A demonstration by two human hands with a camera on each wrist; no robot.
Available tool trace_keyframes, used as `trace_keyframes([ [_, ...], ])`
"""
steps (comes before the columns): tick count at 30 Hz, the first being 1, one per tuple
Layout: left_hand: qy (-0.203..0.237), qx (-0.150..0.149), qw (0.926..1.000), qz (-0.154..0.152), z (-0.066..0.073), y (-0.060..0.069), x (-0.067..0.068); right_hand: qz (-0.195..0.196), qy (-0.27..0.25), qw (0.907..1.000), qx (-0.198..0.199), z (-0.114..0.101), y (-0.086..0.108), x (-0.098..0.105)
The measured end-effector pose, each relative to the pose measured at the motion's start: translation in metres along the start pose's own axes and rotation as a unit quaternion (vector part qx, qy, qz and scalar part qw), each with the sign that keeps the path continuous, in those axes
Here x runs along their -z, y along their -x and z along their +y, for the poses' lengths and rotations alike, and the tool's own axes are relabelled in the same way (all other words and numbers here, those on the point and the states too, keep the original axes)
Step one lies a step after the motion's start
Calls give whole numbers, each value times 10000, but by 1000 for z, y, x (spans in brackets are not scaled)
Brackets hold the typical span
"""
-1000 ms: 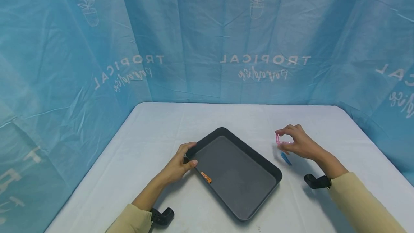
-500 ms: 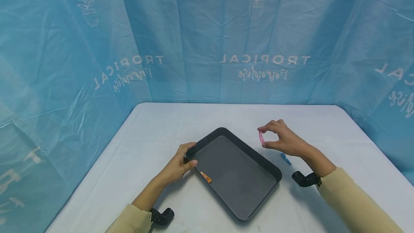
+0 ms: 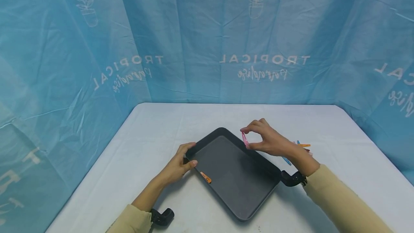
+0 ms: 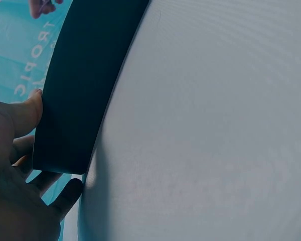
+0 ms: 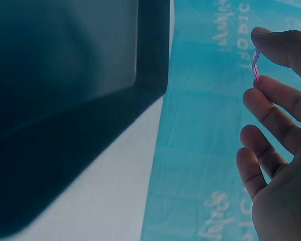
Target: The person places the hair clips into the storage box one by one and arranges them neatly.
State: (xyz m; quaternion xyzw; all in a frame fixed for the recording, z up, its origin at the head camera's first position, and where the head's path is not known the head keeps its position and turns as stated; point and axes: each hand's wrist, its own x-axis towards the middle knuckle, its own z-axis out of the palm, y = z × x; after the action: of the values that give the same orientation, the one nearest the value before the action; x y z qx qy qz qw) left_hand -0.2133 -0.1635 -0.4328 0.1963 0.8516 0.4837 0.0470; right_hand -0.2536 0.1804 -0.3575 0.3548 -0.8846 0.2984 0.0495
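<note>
A dark grey baking tray [image 3: 239, 190] lies turned at an angle on the table. My left hand [image 3: 174, 168] holds its left corner, thumb over the rim and fingers outside; the left wrist view shows the same grip on the tray wall [image 4: 85, 90]. Between thumb and index fingertip, my right hand [image 3: 271, 140] pinches a pink snap hair clip [image 3: 245, 140] above the tray's far right rim. In the right wrist view the pink clip [image 5: 256, 68] is seen nearly edge-on. An orange hair clip [image 3: 205, 177] rests inside the tray along its left wall.
Right of the tray, partly behind my right forearm, lie a blue hair clip [image 3: 286, 160] and a small group of clips, among them an orange one [image 3: 304, 145]. A white cloth covers the table [image 3: 181, 121]. Blue printed curtains [image 3: 200, 46] hang around it.
My right hand has carried the pink clip leftward from the clips to over the tray's rim. The clips behind it have come into view. My left hand and the tray have stayed put.
</note>
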Motion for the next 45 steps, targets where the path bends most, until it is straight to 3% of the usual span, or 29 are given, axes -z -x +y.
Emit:
trace_keyframes([
  [18, -2, 40, 10000, -4, -1, -1, 1, -420, -65, 9974, 589, -28, -29, -32],
  [31, -19, -197, 9998, 102, -3, -1, -1, -960, -262, 9935, 543, -36, -38, -57],
  [37, 69, -242, 9997, 80, -4, -2, -1, -1164, -113, 9919, 495, -38, -39, -69],
  [45, 44, -142, 9999, 56, -3, -2, -1, -1478, -56, 9877, 501, -41, -41, -84],
])
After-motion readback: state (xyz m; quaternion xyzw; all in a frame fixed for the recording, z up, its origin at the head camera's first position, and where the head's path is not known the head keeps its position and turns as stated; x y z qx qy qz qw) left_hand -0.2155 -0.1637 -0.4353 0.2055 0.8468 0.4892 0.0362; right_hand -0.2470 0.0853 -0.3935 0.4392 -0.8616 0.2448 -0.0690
